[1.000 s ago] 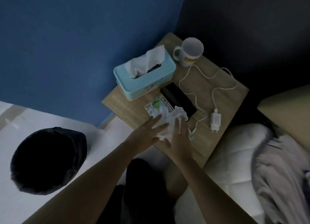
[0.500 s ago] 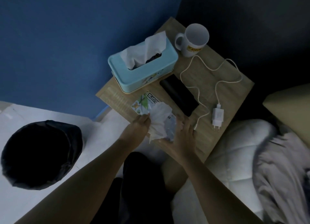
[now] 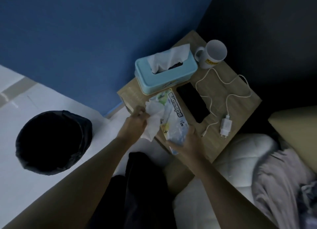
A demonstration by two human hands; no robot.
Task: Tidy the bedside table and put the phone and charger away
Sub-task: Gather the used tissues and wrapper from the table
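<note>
Here, a white quilted bed (image 3: pixel 240 160) is seen at the near right, beside the wooden bedside table (image 3: pixel 243 108), which is set in the corner by the blue wall. A dark round bin (image 3: pixel 53 141) is placed on the pale floor at the left, apart from the table. On the far left part of the tabletop a light blue tissue box (image 3: pixel 164 78) is set, with a white sheet standing out of its slot, and a white mug (image 3: pixel 214 55) is stood just to its right. The black phone (image 3: pixel 193 104) is laid face up in the middle of the table, near the box. A printed plastic packet (image 3: pixel 173 112) is gripped at its near end by the right hand (image 3: pixel 187 143). A crumpled tissue (image 3: pixel 154 119) is pinched by the curled fingers of the left hand (image 3: pixel 135 124), touching the packet. The white charger (image 3: pixel 226 126) is laid at the near right edge, and its cable (image 3: pixel 224 83) is looped toward the mug.
</note>
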